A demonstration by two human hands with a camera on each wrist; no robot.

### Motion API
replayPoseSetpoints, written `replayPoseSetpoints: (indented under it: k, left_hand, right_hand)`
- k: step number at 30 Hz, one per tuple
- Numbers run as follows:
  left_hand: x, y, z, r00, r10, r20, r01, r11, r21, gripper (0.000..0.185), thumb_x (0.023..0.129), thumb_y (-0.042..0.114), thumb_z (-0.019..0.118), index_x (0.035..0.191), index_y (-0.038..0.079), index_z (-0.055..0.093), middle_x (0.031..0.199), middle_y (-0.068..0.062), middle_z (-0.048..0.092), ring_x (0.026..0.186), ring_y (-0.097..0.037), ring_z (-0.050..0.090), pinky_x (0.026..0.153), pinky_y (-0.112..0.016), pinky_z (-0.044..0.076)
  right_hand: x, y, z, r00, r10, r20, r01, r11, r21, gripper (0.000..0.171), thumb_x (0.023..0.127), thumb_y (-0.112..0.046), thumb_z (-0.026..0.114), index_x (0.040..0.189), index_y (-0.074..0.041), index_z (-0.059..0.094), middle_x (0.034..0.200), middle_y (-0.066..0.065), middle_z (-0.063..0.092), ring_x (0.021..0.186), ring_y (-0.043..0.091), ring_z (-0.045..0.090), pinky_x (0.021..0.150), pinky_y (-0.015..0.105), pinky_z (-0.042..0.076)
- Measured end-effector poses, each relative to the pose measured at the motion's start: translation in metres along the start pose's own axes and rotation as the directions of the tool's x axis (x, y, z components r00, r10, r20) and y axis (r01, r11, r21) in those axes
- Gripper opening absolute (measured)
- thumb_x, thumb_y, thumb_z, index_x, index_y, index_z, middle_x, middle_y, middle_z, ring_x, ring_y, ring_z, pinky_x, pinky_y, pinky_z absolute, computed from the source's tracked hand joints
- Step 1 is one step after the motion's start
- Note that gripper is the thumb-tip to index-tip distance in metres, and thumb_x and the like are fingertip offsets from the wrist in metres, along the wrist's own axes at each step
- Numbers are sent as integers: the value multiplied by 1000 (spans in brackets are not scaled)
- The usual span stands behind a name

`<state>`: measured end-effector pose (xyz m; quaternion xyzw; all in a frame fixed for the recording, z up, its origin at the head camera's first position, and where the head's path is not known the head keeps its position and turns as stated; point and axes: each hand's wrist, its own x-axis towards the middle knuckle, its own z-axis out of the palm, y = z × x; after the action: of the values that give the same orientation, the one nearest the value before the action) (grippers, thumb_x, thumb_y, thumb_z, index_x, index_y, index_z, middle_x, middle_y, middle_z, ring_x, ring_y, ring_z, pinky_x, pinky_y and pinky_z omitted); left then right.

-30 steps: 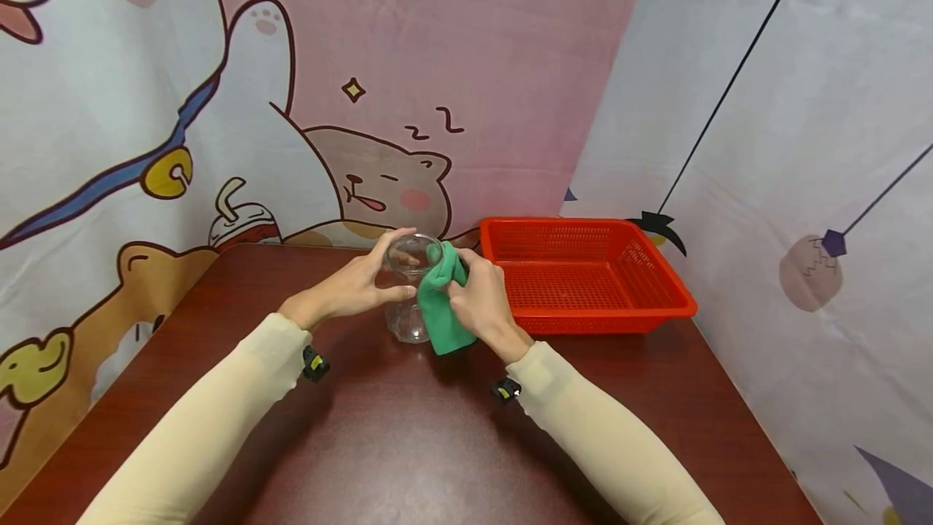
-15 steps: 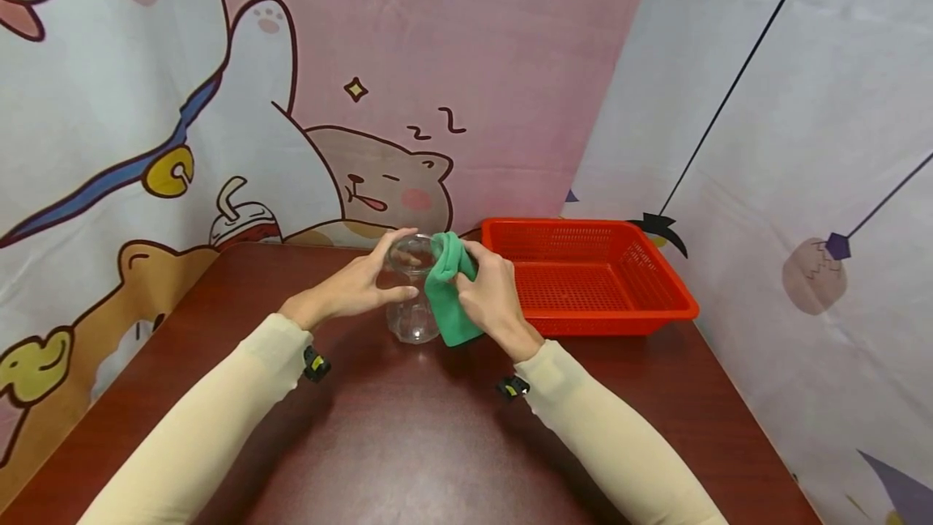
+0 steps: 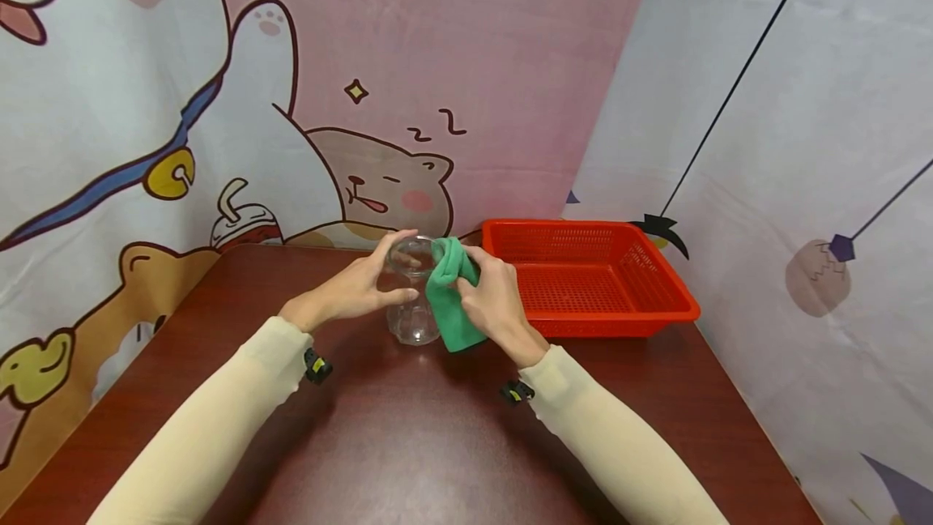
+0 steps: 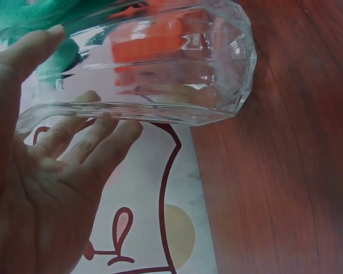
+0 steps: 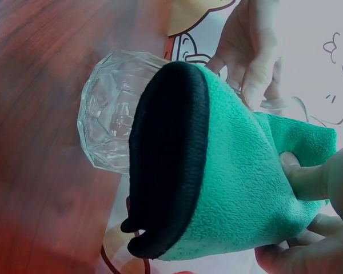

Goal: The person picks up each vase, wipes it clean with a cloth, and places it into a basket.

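Note:
A clear faceted glass jar [image 3: 414, 324] is upright near the middle of the table. My left hand [image 3: 348, 288] holds it near the top, thumb in front and fingers behind; the left wrist view shows the jar [image 4: 228, 63] between them. My right hand [image 3: 492, 296] pinches a green cloth [image 3: 453, 316] over the right side of the jar's rim. In the right wrist view the cloth [image 5: 234, 182] hangs in a fold with a dark edge, covering part of the jar [image 5: 106, 114]. Whether the jar's base touches the table is unclear.
A red perforated plastic basket [image 3: 583, 322] stands on the table at the back right, just beyond my right hand. The dark red wooden table [image 3: 408, 444] spreads out in front. Cartoon-printed cloth walls [image 3: 525, 63] enclose its back and sides.
My right hand has shifted slightly right with the green cloth, which now covers less of the jar. The left hand and the jar have barely moved.

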<state>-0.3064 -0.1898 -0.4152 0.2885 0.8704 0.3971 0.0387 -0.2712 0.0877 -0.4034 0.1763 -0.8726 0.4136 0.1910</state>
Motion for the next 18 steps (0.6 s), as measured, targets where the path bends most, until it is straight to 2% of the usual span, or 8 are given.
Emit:
replayPoseSetpoints:
  k: [8,12,18]
  left_hand:
    - [0,4,-2,999,39,-6,-39,999,37,103,110,33,86,185,36,16,161,-13,69,151,-41,70,128,-71,52]
    - [0,6,-2,999,35,-10,-34,998,53,103,109,33,86,185,34,17,163,-15,68,151,-42,70,127,-71,52]
    - [0,15,-3,999,16,-44,-10,992,124,107,105,34,91,186,30,21,169,-13,64,152,-43,68,126,-69,54]
  right_hand:
    - [-9,4,-8,1000,9,6,-9,1000,-2,43,103,-2,78,146,-3,78,135,18,86,112,40,84,100,56,71]
    - [-16,5,-11,1000,8,12,-8,1000,2,43,103,-1,80,146,-2,78,135,19,85,113,39,84,101,56,71]
    - [-26,5,-16,1000,13,16,-13,1000,-6,46,102,0,80,148,-1,77,137,20,85,112,38,84,100,56,71]
